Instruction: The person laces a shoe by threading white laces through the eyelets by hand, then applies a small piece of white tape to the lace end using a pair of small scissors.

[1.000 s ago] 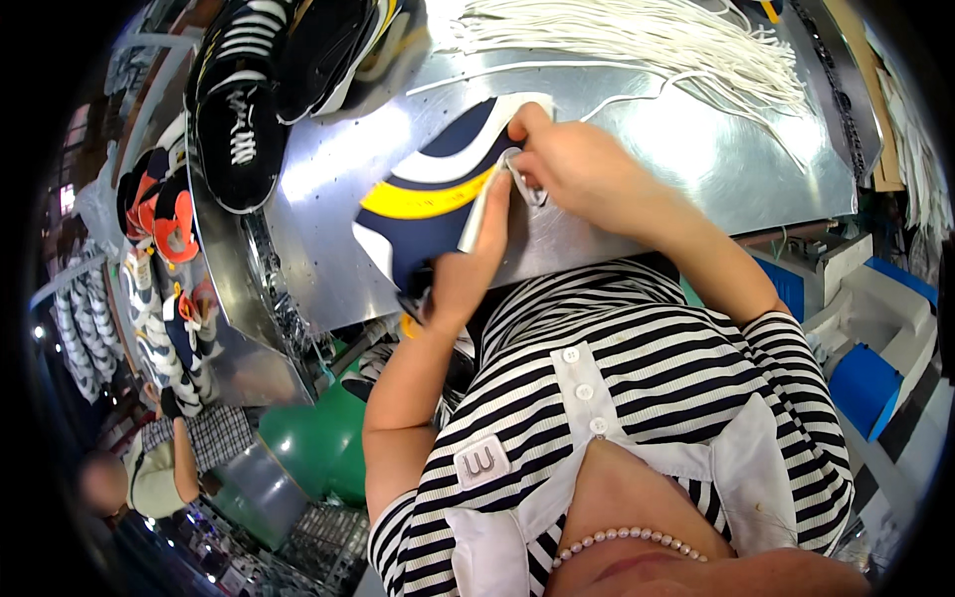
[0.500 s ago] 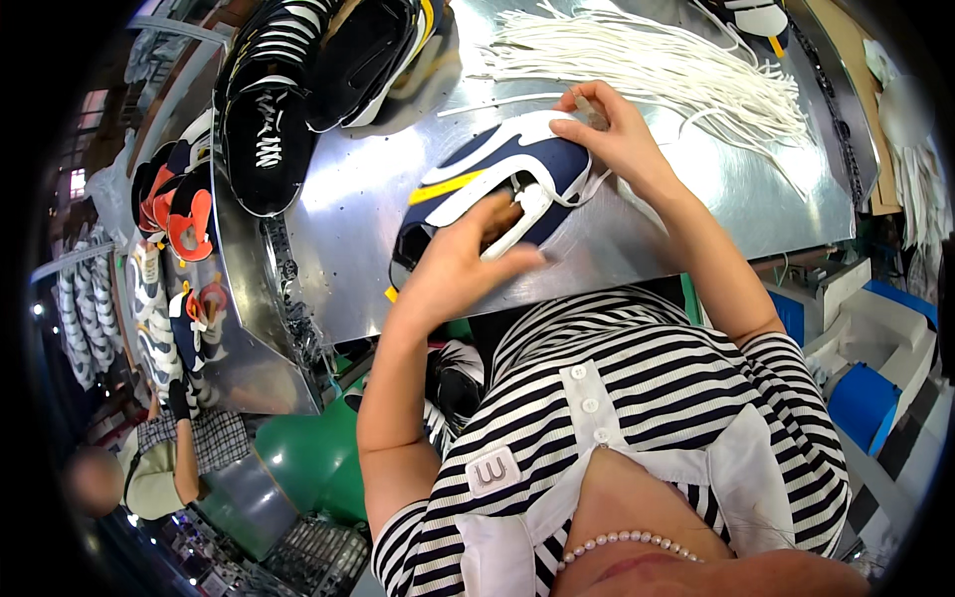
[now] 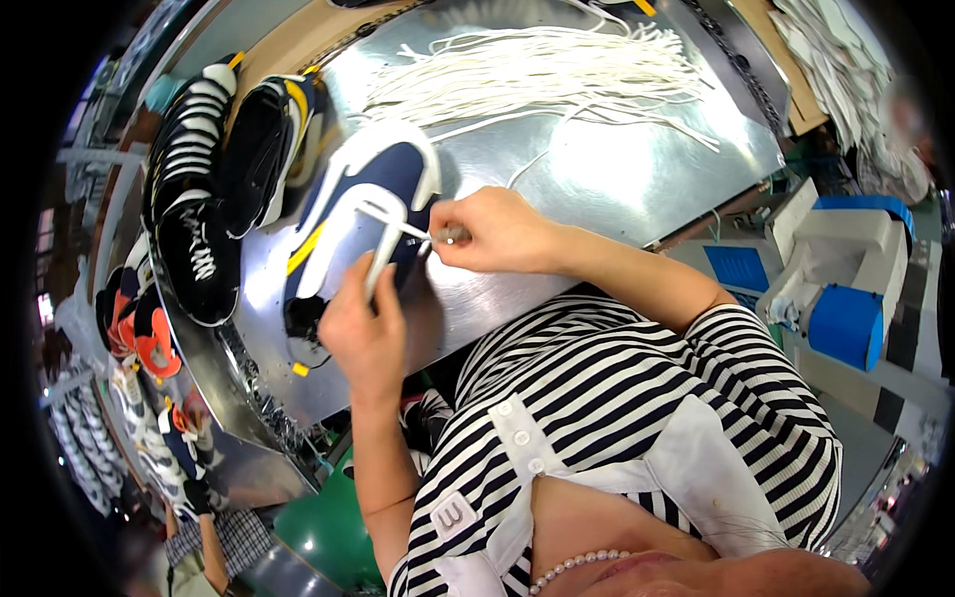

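Big metal table (image 3: pixel 637 199) first, spreading out under the navy shoe (image 3: pixel 388 179), with the lace bundle (image 3: pixel 537 75) lying beyond that shoe and to its right, and black shoes (image 3: pixel 204 284) close by on its left. The navy shoe itself sits on the tabletop, toe pointing away from the wearer, and the lacing, I'd judge, is begun but well short of finished: no knot shows, the threaded eyelets are too small to count, and plenty lies in the bundle! Left hand (image 3: pixel 363 328) at the shoe's near side, rising from below, thumb and fingers pinching the opening's white edge; right hand (image 3: pixel 497 231) just right of it, forearm slanting in, fingers curled tight around a white lace (image 3: pixel 408 229) stretching from the opening!
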`<state>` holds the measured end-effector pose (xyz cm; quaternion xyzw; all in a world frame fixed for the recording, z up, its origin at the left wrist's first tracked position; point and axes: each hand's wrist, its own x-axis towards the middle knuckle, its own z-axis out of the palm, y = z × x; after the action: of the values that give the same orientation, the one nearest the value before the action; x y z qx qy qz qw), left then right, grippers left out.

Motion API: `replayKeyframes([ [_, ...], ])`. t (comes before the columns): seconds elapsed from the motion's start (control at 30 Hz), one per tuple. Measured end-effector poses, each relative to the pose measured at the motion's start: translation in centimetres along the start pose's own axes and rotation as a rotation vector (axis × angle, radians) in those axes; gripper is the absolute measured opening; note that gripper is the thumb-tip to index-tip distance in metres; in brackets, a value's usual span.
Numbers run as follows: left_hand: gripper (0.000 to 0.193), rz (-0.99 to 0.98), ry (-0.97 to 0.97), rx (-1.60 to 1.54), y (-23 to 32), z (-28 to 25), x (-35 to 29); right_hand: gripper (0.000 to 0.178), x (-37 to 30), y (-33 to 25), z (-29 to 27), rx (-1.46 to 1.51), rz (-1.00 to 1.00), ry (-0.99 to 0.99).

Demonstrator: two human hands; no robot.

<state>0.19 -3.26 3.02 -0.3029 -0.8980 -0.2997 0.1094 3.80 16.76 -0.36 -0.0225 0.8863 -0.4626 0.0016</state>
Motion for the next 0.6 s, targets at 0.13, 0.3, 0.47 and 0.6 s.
replayKeyframes([
  [0.13,0.023,-0.244,0.173,-0.077,-0.9,-2.8,1.4,0.016,-5.8,1.0,-3.3,-0.176,-0.021,-0.19],
  [0.3,0.023,-0.29,0.247,-0.153,-1.5,-6.9,2.9,0.013,-13.7,2.4,-6.1,-0.136,0.043,-0.156],
  [0.47,0.023,-0.076,-0.346,-0.084,0.2,0.0,1.6,0.024,-11.5,0.7,-5.3,0.414,0.154,-0.112],
  [0.6,0.029,-0.135,-0.575,-0.031,-0.9,1.1,1.0,0.026,-3.9,-0.5,-3.1,0.622,0.193,0.027],
])
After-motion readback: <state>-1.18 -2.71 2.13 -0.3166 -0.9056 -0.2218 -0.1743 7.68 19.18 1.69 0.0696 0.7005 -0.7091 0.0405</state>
